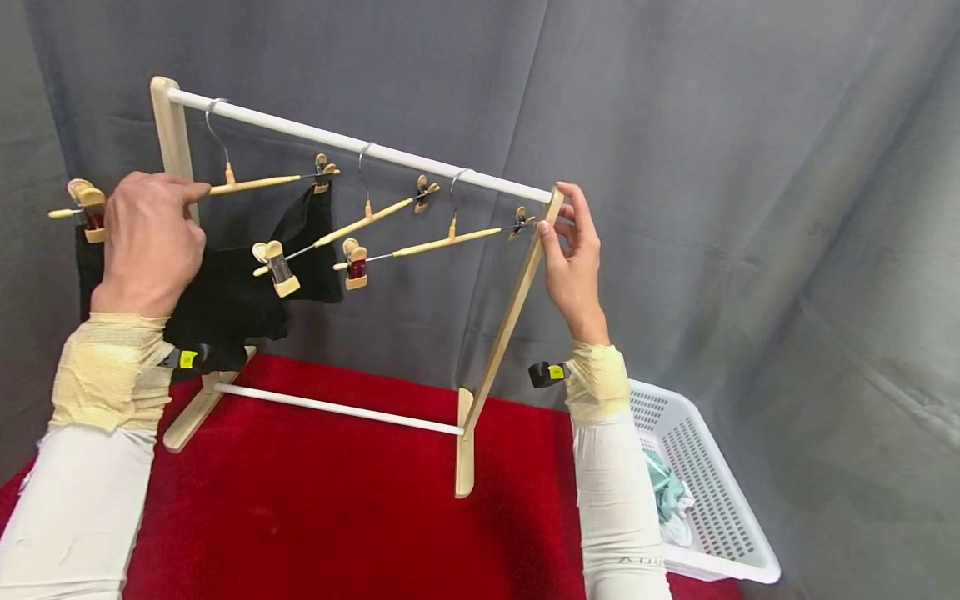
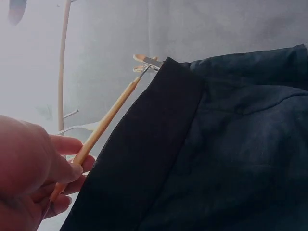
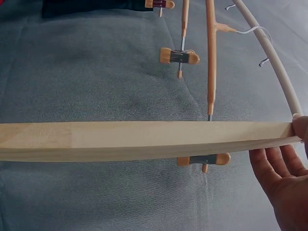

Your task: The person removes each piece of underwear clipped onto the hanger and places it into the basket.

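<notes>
My left hand (image 1: 150,237) grips the wooden bar of a clip hanger (image 1: 262,182), whose hook sits over the white top rail (image 1: 300,129) of a small clothes rack. A black garment (image 1: 225,287) hangs from this hanger's clips; in the left wrist view its broad waistband (image 2: 149,130) runs beside the fingers. With thumb and fingers, my right hand (image 1: 576,271) holds the top of the rack's right wooden post (image 1: 501,346). Two more clip hangers, a middle one (image 1: 345,227) and a right one (image 1: 442,243), hang on the rail without clothes.
The rack stands on a red cloth (image 1: 337,517), its feet joined by a lower white bar (image 1: 337,408). At the right is a white perforated basket (image 1: 731,500) with a light green cloth (image 1: 663,485) and white fabric inside. A grey curtain (image 1: 712,167) hangs behind.
</notes>
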Demonstrator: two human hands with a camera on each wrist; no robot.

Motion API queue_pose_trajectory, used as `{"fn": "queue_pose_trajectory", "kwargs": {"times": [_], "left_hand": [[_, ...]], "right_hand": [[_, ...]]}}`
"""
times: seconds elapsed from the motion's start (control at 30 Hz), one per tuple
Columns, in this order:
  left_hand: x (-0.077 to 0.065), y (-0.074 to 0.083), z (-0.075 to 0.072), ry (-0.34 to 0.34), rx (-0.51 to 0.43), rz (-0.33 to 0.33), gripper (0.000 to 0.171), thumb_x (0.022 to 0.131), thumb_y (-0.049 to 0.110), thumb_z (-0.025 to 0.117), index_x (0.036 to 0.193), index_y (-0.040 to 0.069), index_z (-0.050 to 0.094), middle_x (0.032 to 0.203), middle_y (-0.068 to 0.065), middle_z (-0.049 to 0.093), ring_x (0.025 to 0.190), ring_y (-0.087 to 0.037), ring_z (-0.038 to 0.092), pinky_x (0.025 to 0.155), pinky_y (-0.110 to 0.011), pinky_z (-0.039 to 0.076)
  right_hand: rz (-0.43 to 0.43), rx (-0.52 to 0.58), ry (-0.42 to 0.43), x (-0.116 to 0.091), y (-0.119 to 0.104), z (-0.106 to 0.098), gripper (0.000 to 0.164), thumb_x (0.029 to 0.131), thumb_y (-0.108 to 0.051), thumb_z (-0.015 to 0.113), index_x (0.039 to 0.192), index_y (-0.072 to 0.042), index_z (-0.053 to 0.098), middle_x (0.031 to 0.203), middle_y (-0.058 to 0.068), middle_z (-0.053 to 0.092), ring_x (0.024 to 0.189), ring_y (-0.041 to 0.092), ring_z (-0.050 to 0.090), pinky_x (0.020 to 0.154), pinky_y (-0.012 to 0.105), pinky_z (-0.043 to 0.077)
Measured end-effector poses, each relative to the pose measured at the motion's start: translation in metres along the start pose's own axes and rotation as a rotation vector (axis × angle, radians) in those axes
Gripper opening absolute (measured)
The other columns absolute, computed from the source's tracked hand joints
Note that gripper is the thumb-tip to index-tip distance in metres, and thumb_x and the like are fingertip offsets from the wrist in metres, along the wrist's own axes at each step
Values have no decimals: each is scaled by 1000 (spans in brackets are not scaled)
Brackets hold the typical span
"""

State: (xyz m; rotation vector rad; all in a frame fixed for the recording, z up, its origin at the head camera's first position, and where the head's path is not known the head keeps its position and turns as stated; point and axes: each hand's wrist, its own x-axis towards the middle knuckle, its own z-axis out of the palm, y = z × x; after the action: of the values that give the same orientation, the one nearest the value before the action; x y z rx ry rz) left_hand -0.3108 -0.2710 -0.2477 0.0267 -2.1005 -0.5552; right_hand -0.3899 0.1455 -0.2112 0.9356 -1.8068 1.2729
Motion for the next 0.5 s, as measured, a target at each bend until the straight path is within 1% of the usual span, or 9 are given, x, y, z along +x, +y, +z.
{"fn": "queue_pose_trajectory", "kwargs": {"times": [0.07,0.17,0.3,0.4,0.5], "left_hand": [[1,1,-1,10,-1,3,43,78,-5,33,110,-5,62,102,-30,61,93,-47,47,84,-57,37],[3,0,-4,42,-11,12,44,78,-5,33,110,-4,62,102,-30,61,93,-46,47,85,-56,36],[3,-2,-9,79,-37,28,45,77,-5,32,110,-3,63,102,-29,62,94,-46,48,84,-55,36],[0,-3,-13,75,-45,25,44,78,-6,33,111,-3,62,102,-30,61,95,-45,47,86,-55,35],[-3,-3,-17,70,-42,27,44,79,-6,33,112,-3,62,102,-30,60,97,-45,46,88,-56,34]], "right_hand": [[4,4,-2,0,0,0,44,89,-5,53,132,-6,43,109,23,51,96,36,56,77,33,47],[1,9,-3,1,1,1,44,89,-5,53,132,-5,42,108,21,51,96,36,56,78,33,47],[4,5,3,0,2,0,44,89,-4,53,132,-6,43,108,22,51,95,34,57,78,37,46],[8,2,8,-2,3,0,44,89,-4,53,132,-7,43,108,23,51,95,34,57,78,38,46],[3,0,11,-1,3,-1,43,89,-5,53,132,-8,43,108,23,50,95,36,56,77,37,46]]}}
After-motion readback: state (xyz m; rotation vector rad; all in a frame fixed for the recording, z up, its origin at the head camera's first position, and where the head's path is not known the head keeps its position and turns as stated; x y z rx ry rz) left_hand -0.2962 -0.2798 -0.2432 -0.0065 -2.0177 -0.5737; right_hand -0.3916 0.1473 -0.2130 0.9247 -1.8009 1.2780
